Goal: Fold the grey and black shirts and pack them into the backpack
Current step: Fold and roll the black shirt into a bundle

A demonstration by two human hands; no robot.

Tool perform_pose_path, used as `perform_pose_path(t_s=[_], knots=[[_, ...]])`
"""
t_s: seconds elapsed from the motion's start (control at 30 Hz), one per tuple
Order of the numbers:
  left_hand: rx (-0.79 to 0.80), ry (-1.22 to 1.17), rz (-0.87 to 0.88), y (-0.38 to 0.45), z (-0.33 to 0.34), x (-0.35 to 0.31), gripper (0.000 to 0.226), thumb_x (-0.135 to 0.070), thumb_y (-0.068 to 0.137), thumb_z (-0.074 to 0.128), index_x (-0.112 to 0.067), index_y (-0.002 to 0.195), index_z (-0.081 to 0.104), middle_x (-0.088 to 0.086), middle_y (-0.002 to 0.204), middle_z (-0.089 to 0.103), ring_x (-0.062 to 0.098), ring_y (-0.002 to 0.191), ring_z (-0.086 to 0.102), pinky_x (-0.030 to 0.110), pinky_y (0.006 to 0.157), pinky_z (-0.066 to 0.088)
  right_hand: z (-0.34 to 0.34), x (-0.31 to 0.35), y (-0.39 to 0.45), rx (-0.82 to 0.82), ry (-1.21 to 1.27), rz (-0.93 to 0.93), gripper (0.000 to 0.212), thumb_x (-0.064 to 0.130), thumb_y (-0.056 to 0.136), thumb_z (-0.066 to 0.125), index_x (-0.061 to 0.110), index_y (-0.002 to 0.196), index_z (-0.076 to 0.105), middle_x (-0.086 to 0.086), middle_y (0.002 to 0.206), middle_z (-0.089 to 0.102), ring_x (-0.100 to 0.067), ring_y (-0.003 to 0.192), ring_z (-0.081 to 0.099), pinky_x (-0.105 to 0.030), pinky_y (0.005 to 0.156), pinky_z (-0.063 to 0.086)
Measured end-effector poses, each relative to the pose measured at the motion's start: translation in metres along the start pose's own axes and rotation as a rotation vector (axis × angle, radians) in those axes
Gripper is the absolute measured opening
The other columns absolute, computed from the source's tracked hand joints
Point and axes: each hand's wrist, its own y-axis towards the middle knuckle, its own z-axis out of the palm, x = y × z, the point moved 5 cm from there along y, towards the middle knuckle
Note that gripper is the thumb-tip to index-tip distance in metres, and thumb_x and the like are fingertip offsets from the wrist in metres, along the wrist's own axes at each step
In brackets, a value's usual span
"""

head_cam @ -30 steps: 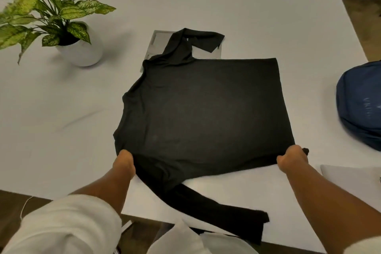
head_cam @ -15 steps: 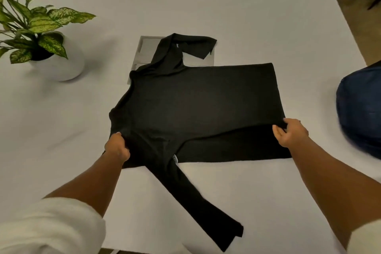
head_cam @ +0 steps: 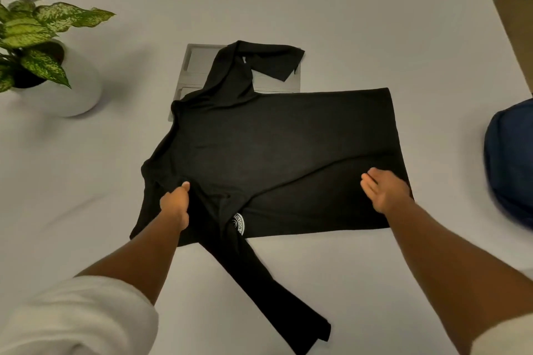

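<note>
Both hands have carried the black shirt's (head_cam: 274,147) near edge farther over its body mid-worktop; left hand (head_cam: 176,202) pinches cloth, right hand (head_cam: 385,189) presses flat. Lengthwise fold nearly laid.

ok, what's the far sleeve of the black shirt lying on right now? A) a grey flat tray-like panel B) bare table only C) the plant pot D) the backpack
A: the black shirt has its far sleeve draped over the grey flat panel, apart from the potted plant and the blue backpack.
</note>
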Motion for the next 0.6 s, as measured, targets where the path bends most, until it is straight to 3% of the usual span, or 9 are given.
perform_pose_path(t_s=[0.13, 0.27, 0.37, 0.47, 0.53, 0.6], knots=[[-0.026, 0.128, -0.018, -0.008, 0.005, 0.016, 0.091, -0.049, 0.084, 0.077, -0.008, 0.153, 0.034, 0.016, 0.148, 0.048, 0.041, 0.133, 0.048, 0.051, 0.115, 0.037, 0.024, -0.049, -0.027, 0.156, -0.233, 0.159, 0.022, 0.009, 0.098, 0.056, 0.005, 0.120, 0.057, -0.012, 0.126, 0.064, -0.027, 0.117, 0.062, -0.033, 0.090, 0.051], [-0.008, 0.220, -0.044, -0.016, 0.005, 0.030, 0.098, -0.056, 0.078, 0.079, -0.008, 0.151, 0.036, 0.018, 0.146, 0.049, 0.043, 0.129, 0.049, 0.053, 0.112, 0.040, 0.053, -0.084, -0.063, 0.413, -0.740, 0.255, 0.012, 0.007, 0.096, 0.060, 0.006, 0.107, 0.065, -0.014, 0.115, 0.069, -0.025, 0.103, 0.067, -0.040, 0.094, 0.055], [0.016, 0.228, -0.065, -0.022, 0.001, 0.042, 0.099, -0.059, 0.075, 0.079, -0.007, 0.149, 0.039, 0.018, 0.143, 0.052, 0.042, 0.126, 0.053, 0.052, 0.110, 0.043, 0.063, -0.112, -0.083, 0.578, -1.185, 0.219, 0.022, 0.017, 0.086, 0.076, 0.007, 0.103, 0.067, -0.012, 0.105, 0.072, -0.021, 0.097, 0.070, -0.038, 0.091, 0.057], [0.064, 0.233, -0.092, -0.028, -0.005, 0.054, 0.101, -0.058, 0.072, 0.081, -0.007, 0.149, 0.040, 0.016, 0.143, 0.053, 0.040, 0.126, 0.054, 0.050, 0.110, 0.044, 0.068, -0.138, -0.104, 0.728, -1.565, 0.145, 0.039, 0.030, 0.082, 0.080, 0.009, 0.111, 0.064, -0.009, 0.110, 0.072, -0.018, 0.100, 0.070, -0.038, 0.093, 0.056], [0.108, 0.225, -0.101, -0.035, -0.005, 0.062, 0.090, -0.048, 0.079, 0.081, -0.004, 0.147, 0.041, 0.014, 0.143, 0.052, 0.038, 0.127, 0.054, 0.047, 0.108, 0.046, 0.071, -0.152, -0.112, 0.755, -1.692, 0.088, 0.055, 0.036, 0.078, 0.083, 0.009, 0.121, 0.061, -0.009, 0.114, 0.070, -0.017, 0.103, 0.069, -0.038, 0.094, 0.056], [0.153, 0.174, -0.105, -0.042, -0.006, 0.066, 0.071, -0.036, 0.087, 0.078, -0.003, 0.141, 0.047, 0.013, 0.137, 0.057, 0.034, 0.120, 0.058, 0.041, 0.096, 0.053, 0.074, -0.161, -0.124, 0.778, -1.734, 0.020, 0.066, 0.040, 0.074, 0.085, 0.011, 0.128, 0.058, -0.008, 0.117, 0.068, -0.018, 0.105, 0.068, -0.037, 0.095, 0.055]])
